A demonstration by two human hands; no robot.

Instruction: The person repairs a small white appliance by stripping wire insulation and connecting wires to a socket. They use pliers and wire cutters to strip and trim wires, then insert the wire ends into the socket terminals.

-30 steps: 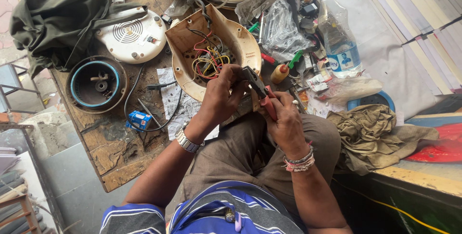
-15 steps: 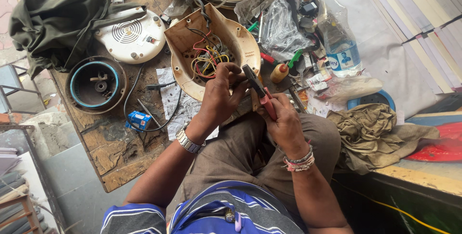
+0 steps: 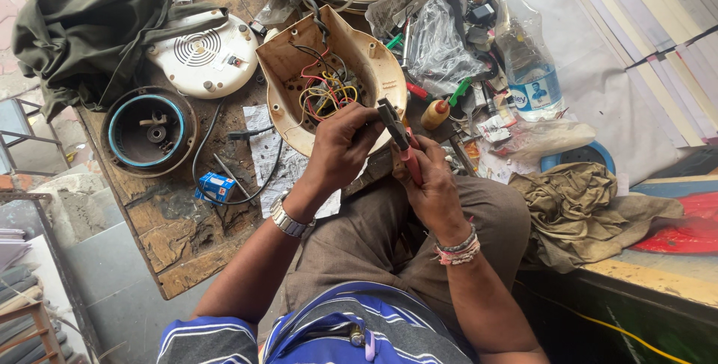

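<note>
Right hand [image 3: 430,188] wrapped around the red handles of a pair of pliers [image 3: 398,139], fingers closed firm on them. Long axis of the pliers runs up and slightly left from that fist, dark nose pointing toward the open appliance shell [image 3: 299,50]. Nose tip sits just beside the left hand's fingertips; whether the nose bites anything is too small to tell.

Left hand [image 3: 340,147] just left of the pliers, fingers curled and pressed together as if pinching something thin at the shell's near rim; the pinched item is hidden by the knuckles. A metal watch rides the left wrist, bead bracelets the right.

Just beyond the left fingertips, inside the shell: a tangle of red, yellow and dark wires [image 3: 325,91]. The left hand is the nearer of the two to the wires; the pliers approach from the right and below.

Further out from the grip: white vented cover [image 3: 202,53] and round dark motor housing [image 3: 149,130] to the left, small blue box [image 3: 217,187] near left, plastic water bottle [image 3: 527,53] to the right, green bag [image 3: 82,31] far left, all on the worn wooden bench [image 3: 179,252].
</note>
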